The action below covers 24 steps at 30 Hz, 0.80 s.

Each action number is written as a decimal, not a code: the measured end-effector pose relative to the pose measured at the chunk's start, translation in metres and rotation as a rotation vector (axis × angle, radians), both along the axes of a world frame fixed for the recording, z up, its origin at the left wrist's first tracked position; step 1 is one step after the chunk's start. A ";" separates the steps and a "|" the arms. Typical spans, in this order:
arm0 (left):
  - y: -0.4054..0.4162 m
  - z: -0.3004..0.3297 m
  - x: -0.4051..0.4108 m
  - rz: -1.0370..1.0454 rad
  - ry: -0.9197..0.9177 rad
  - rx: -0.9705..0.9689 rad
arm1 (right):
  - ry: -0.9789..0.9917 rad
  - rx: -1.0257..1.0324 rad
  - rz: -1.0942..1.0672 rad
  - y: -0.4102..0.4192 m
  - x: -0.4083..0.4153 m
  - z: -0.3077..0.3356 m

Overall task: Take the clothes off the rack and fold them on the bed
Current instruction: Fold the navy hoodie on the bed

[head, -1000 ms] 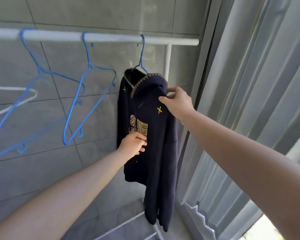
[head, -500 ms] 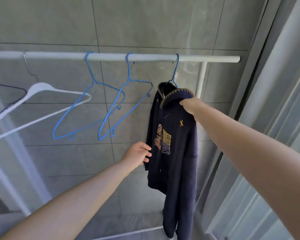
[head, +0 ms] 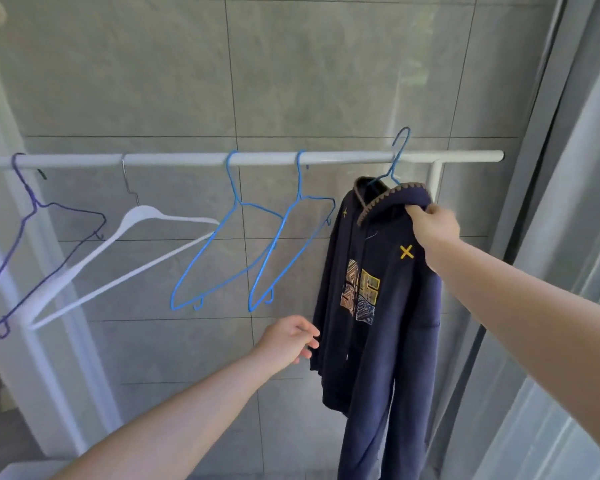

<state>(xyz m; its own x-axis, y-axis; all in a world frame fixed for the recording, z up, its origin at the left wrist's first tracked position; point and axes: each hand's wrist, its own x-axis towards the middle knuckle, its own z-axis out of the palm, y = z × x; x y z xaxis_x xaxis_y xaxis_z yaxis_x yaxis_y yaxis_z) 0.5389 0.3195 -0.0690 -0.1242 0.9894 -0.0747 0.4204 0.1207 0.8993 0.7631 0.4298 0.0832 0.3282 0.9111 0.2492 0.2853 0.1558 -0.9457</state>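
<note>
A dark navy hoodie (head: pixel 392 341) with yellow crosses and a patterned chest patch hangs on a blue wire hanger (head: pixel 397 154). The hanger's hook stands above the white rack rail (head: pixel 187 159), lifted off it. My right hand (head: pixel 433 226) grips the hoodie at its trimmed hood and shoulder. My left hand (head: pixel 288 339) hovers just left of the hoodie's lower front with relaxed fingers, holding nothing.
Two bare blue hangers (head: pixel 253 237), a white hanger (head: pixel 132 244) and a dark purple hanger (head: pixel 39 230) hang on the rail to the left. A grey tiled wall (head: pixel 291 81) stands behind. Pale curtains (head: pixel 568 237) fill the right side.
My left hand has let go of the hoodie's front and drawn back to its left. My right hand has lifted the hoodie, so the hanger hook is now above the rail.
</note>
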 end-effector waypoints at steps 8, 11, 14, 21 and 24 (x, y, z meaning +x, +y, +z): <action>0.004 0.005 0.006 -0.041 -0.004 0.019 | 0.105 -0.049 -0.018 -0.037 0.016 -0.001; 0.007 0.007 0.013 -0.051 0.021 0.023 | 0.185 -0.119 0.026 -0.055 0.029 -0.015; 0.008 0.009 0.022 -0.065 0.023 0.027 | 0.231 -0.142 0.021 -0.066 0.045 -0.034; 0.013 0.020 0.036 -0.021 0.146 0.236 | -0.003 -0.170 0.070 -0.090 0.069 -0.078; 0.021 0.026 0.037 -0.044 0.244 0.350 | -0.203 -0.153 0.124 -0.100 0.083 -0.087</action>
